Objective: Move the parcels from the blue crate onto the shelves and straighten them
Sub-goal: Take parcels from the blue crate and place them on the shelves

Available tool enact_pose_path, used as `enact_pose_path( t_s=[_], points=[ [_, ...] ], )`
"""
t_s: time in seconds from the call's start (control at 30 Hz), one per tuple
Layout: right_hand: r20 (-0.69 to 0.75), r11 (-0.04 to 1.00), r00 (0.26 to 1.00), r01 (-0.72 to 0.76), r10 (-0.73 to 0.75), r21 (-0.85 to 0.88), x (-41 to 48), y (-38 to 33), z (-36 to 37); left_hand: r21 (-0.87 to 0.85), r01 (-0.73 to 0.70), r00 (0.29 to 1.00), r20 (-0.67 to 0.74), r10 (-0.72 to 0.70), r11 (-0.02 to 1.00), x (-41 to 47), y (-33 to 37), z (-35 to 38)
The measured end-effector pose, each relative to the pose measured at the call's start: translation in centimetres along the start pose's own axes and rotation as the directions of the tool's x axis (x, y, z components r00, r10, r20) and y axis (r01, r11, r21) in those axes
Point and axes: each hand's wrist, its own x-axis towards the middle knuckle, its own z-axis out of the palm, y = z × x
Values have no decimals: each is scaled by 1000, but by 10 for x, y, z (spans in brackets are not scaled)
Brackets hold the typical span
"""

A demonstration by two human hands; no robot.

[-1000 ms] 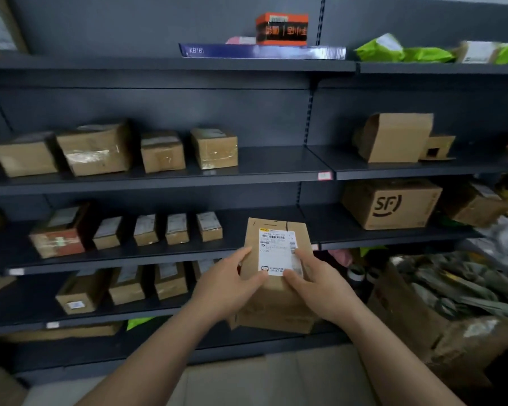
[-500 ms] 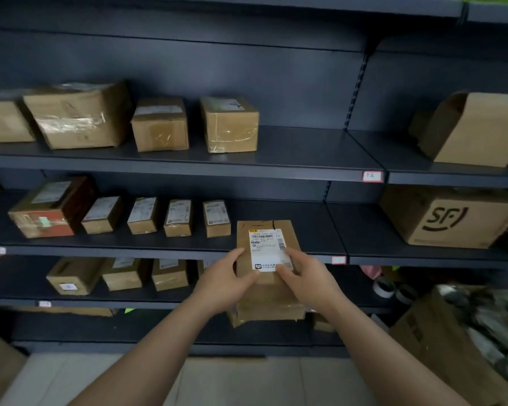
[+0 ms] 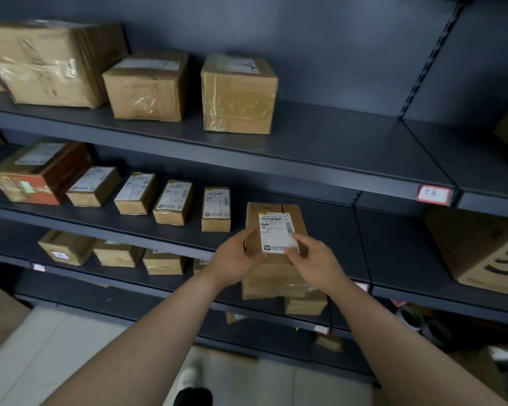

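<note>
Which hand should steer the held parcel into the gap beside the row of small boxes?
Probably the left hand: it grips the parcel on the side facing the small boxes, so it can guide alignment. The right hand holds the far side and can push.

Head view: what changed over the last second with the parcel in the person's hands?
The held parcel has been carried forward, towards the bare stretch of the middle shelf right of the row of small boxes. The view closed in too. Left hand and right hand keep the same two-sided grip; shelved boxes are unmoved.
</note>
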Motion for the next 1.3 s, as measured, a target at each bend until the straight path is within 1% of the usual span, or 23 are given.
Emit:
enact_pose_path(
  t_s=[0.1,0.23,0.43,0.63,0.73,0.83,0.9,0.97,1.03,1.2,1.3],
  points=[
    [17,1000,1000,5,-4,-16,33,8,6,13,-2,1000,-9,2,1000,32,-9,0],
    [36,1000,999,5,-4,-9,72,13,15,55,-2,1000,15,1,998,72,-21,0],
    [47,996,998,-26,30,-85,121,22,27,97,-21,1000,4,21,995,120,-37,2],
    [17,989,999,-40,43,-145,155,28,33,147,-31,999,-17,34,989,149,-43,0],
    [-6,979,1000,-19,18,-201,158,26,34,242,-49,997,-43,61,969,151,-40,1],
    [-87,960,996,-5,-20,-280,148,19,32,393,-91,985,-98,140,915,145,-33,1],
    [-116,947,990,42,-83,-319,135,15,29,475,-114,977,-107,186,872,134,-26,0],
    [-101,928,981,123,-168,-351,116,11,24,570,-130,968,-105,228,811,119,-16,-2],
    [-82,909,973,171,-217,-380,97,9,18,642,-153,957,-94,275,751,101,-7,-3],
    [-80,865,959,208,-273,-457,42,-1,-7,760,-191,936,-49,349,621,48,20,-10],
    [-148,860,945,191,-292,-474,3,-11,-26,779,-229,906,-48,420,583,16,38,-11]
  ],
)
